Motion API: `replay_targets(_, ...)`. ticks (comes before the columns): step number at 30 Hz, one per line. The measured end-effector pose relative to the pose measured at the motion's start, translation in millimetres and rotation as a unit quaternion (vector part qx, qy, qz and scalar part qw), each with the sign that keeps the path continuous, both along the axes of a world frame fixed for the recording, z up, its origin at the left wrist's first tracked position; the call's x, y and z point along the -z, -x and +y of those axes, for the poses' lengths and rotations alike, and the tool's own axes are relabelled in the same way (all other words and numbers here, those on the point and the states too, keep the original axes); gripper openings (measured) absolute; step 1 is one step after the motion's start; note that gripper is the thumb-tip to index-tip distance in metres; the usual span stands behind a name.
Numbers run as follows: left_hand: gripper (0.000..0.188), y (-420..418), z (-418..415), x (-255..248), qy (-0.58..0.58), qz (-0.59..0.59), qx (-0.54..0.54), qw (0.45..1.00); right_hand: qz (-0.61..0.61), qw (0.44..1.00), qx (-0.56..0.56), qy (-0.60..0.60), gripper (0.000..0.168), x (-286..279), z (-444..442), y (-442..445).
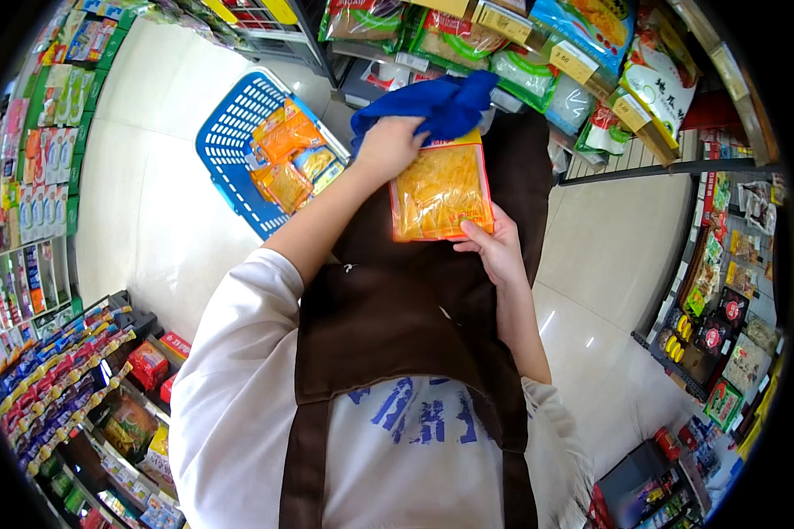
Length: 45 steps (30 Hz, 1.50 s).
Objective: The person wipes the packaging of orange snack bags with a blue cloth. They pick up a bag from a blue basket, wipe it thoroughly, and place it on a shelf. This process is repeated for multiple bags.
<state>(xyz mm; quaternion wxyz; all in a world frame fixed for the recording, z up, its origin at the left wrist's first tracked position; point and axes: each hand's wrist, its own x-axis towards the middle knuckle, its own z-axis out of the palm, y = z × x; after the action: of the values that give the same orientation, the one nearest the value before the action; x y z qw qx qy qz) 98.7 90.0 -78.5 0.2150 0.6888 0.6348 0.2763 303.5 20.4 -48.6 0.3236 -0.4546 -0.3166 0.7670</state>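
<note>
A clear plastic packet of yellow shredded food (442, 192) with an orange-red border lies over my lap, face up. My right hand (493, 244) grips its lower right corner, thumb on top. My left hand (392, 147) holds a crumpled blue cloth (437, 99) at the packet's upper left; the cloth covers part of the top edge. To the left, a blue plastic shopping basket (228, 173) with a white rim stands on the floor, with several orange and yellow food packets (291, 139) inside.
Shelves with bagged dry goods (523, 73) and price tags (572, 59) stand close ahead. A snack rack (714, 317) is at the right, a shelf of packaged goods (46, 159) at the far left, and a snack display (73, 377) at the lower left. Pale floor tiles (145, 132) lie between them.
</note>
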Motion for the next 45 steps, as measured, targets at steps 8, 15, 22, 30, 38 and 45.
replay_targets(8, 0.048, 35.8, -0.5, -47.0, 0.223, -0.405, -0.057, 0.885, 0.014, 0.979, 0.138, -0.152, 0.030, -95.7, 1.4, -69.2)
replay_targets(15, 0.066, -38.5, -30.5, -94.5, 0.459, 0.024, 0.428, 0.778, 0.066, 0.933, 0.202, -0.291, 0.029, -139.4, 22.6, -90.6)
replay_targets(22, 0.046, -55.8, -10.8, -156.3, 0.123, -0.662, 0.182, 0.717, 0.058, 0.962, 0.070, -0.259, 0.028, -111.2, 31.7, -53.0)
replay_targets(30, 0.043, -54.2, 31.2, -214.9, 0.061, -0.530, 0.180, 0.827, -0.047, 0.916, 0.104, -0.385, 0.036, -169.8, 76.6, -40.3)
replay_targets(38, 0.030, -69.3, 140.5, -313.8, 0.095, -0.524, 0.277, 0.800, -0.071, 0.877, 0.195, -0.433, 0.037, -261.1, 204.4, -67.1)
replay_targets(45, 0.039, -97.2, 251.9, -318.0, -0.137, -0.433, 0.255, 0.854, -0.320, 0.708, 0.175, -0.605, 0.039, -279.5, 268.4, -85.4)
